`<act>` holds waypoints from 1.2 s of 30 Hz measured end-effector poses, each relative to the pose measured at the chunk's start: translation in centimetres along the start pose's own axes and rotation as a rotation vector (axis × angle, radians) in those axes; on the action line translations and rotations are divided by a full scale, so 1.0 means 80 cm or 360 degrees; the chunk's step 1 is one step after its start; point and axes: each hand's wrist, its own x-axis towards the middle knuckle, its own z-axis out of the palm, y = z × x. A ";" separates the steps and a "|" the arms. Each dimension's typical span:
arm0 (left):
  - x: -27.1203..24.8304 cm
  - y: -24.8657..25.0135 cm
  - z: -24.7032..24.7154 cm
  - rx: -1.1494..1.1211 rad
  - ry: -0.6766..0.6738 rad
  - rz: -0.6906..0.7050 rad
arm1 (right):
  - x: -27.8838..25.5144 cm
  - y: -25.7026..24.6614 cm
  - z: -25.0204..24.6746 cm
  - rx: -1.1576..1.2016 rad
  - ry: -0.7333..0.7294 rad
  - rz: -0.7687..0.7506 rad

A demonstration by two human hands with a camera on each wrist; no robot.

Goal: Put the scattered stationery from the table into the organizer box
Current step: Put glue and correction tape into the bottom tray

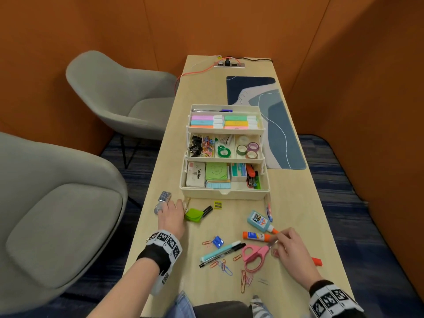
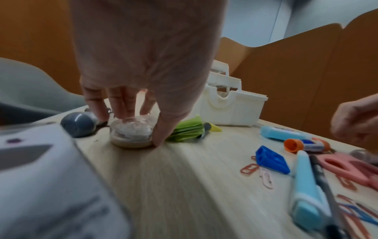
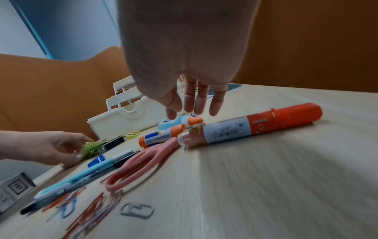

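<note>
The cream organizer box [image 1: 223,194] stands open in three tiers at mid-table. My left hand [image 1: 181,206] is at its front left corner, where thumb and fingers [image 2: 120,105] grip a small clear round case [image 2: 132,134] that sits on the table beside green sticky notes [image 1: 193,214]. My right hand [image 1: 278,239] hovers with straight fingers [image 3: 190,103] over the pink scissors [image 1: 253,255], a glue stick [image 1: 255,235] and a blue glue bottle [image 1: 259,220], holding nothing. An orange tube [image 3: 255,126] lies under that hand.
Loose on the near table lie a teal pen [image 1: 220,250], a black pen [image 1: 223,257], a blue sharpener [image 1: 218,241], a yellow sharpener [image 1: 218,204] and several paper clips [image 1: 223,267]. A grey gadget [image 1: 163,201] sits at the left edge. Grey chairs [image 1: 57,214] stand left.
</note>
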 end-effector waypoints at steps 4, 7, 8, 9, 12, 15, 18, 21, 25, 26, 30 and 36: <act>-0.015 -0.005 -0.011 -0.0208 0.0133 -0.0095 | 0.001 0.004 0.005 0.0028 0.0078 0.0051; -0.025 -0.001 -0.045 -0.0597 0.0262 -0.0163 | 0.012 -0.010 0.006 -0.0041 0.0184 0.0101; -0.026 0.005 -0.060 -0.0721 0.0327 -0.0145 | 0.019 -0.016 0.007 -0.0052 0.0180 0.0129; -0.023 0.012 -0.073 -0.0843 0.0384 -0.0102 | 0.025 -0.022 0.008 -0.0072 0.0163 0.0156; 0.002 0.042 -0.107 -0.1061 0.0528 0.0119 | 0.041 -0.034 0.013 -0.0181 0.0109 0.0206; 0.046 0.074 -0.131 -0.1032 0.0618 0.0251 | 0.050 -0.035 0.014 -0.0247 0.0083 0.0295; 0.089 0.103 -0.148 -0.0876 0.0577 0.0264 | 0.056 -0.034 0.013 -0.0270 0.0048 0.0343; 0.121 0.125 -0.159 -0.0641 0.0582 0.0316 | 0.059 -0.033 0.012 -0.0283 0.0022 0.0347; 0.151 0.142 -0.165 -0.0289 0.0549 0.0326 | 0.060 -0.033 0.011 -0.0323 -0.0020 0.0347; 0.158 0.144 -0.165 -0.0220 0.0513 0.0338 | 0.060 -0.034 0.010 -0.0331 -0.0034 0.0346; 0.175 0.148 -0.167 -0.0137 0.0421 0.0354 | 0.063 -0.030 0.011 -0.0334 -0.0083 0.0351; 0.175 0.140 -0.167 -0.0135 0.0514 0.0370 | 0.061 -0.028 0.009 -0.0331 -0.0099 0.0319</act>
